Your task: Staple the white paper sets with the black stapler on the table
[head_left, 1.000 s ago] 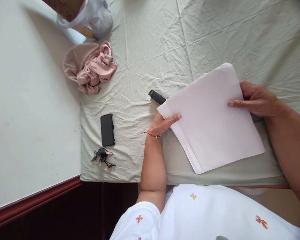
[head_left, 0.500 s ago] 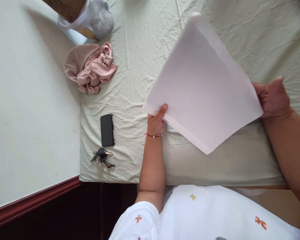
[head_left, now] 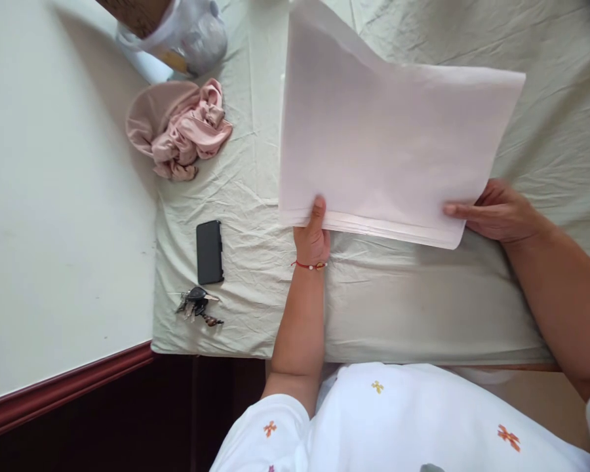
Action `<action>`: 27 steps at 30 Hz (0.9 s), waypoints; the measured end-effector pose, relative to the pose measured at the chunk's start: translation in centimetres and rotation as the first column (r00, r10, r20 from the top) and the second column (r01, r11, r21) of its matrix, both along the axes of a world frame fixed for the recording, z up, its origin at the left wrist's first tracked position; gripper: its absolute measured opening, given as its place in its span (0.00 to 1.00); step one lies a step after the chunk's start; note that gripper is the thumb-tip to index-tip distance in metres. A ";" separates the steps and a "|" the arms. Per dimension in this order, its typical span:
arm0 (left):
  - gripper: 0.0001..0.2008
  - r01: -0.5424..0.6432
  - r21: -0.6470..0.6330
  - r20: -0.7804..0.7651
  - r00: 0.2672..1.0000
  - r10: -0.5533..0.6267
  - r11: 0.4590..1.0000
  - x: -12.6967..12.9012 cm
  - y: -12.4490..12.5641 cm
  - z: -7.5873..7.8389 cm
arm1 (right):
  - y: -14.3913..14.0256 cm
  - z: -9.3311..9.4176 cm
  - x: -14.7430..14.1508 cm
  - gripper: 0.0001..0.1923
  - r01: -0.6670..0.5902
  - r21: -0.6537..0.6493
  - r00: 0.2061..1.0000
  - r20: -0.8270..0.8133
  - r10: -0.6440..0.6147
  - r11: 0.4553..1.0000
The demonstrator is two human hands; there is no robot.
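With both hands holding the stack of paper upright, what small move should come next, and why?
Probably tap the stack of paper lightly on the bed sheet. The left hand and right hand grip its lower corners, and the bottom edges look slightly uneven.

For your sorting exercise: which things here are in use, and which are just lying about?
In use:
stack of paper, held by left hand and right hand

Lying about:
phone
keys
pink cloth
plastic bag
bed sheet

Bare sheet (head_left: pixel 423 308) below; phone (head_left: pixel 210 252), keys (head_left: pixel 196 306) leftward.
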State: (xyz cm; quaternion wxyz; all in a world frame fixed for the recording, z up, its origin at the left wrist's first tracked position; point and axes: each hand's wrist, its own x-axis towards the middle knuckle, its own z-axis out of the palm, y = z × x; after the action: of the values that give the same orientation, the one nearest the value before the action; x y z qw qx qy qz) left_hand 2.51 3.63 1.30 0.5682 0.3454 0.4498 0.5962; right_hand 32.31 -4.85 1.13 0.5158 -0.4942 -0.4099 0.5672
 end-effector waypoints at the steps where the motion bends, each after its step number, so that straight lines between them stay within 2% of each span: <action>1: 0.32 0.004 -0.004 0.008 1.000 -0.004 1.000 -0.1 0.0 0.1 | 0.0 0.1 -0.3 0.14 0.048 0.042 0.999 -0.015 -0.048 0.998; 5: 0.27 0.075 0.005 -0.013 0.997 -0.074 0.997 -2.3 1.2 0.1 | 0.3 0.6 -0.3 0.15 0.202 0.173 0.979 -0.056 -0.195 0.964; 10: 0.25 0.109 0.144 -0.083 0.992 -0.098 0.983 -4.5 2.4 -0.1 | 0.3 0.2 0.7 0.15 0.288 0.225 0.957 -0.025 -0.289 0.931; 16: 0.20 0.222 0.120 -0.149 0.968 -0.203 0.968 -3.5 1.8 -0.2 | 0.1 -0.2 0.8 0.13 0.267 0.281 0.959 0.020 -0.284 0.922; 20: 0.21 0.197 0.165 -0.172 0.971 -0.168 0.967 -3.6 1.3 0.1 | -0.1 -0.2 0.8 0.13 0.276 0.301 0.956 0.010 -0.293 0.913; 23: 0.25 0.220 0.191 -0.196 0.964 -0.182 0.957 -4.4 1.1 0.2 | -0.1 -0.1 1.0 0.13 0.264 0.309 0.961 0.000 -0.277 0.914; 25: 0.25 0.230 0.199 -0.206 0.960 -0.188 0.953 -5.1 1.0 0.4 | -0.1 0.1 1.3 0.14 0.233 0.311 0.966 0.039 -0.257 0.922; 27: 0.24 0.267 0.170 -0.242 0.945 -0.222 0.949 -5.7 1.1 0.5 | -0.1 0.5 1.8 0.15 0.138 0.295 0.973 0.137 -0.184 0.946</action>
State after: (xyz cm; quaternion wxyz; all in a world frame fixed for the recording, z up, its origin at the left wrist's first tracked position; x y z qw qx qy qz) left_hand -3.16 4.70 1.81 0.5474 0.5179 0.4009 0.5210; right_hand 34.12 -4.96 1.59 0.5907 -0.4917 -0.4857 0.4165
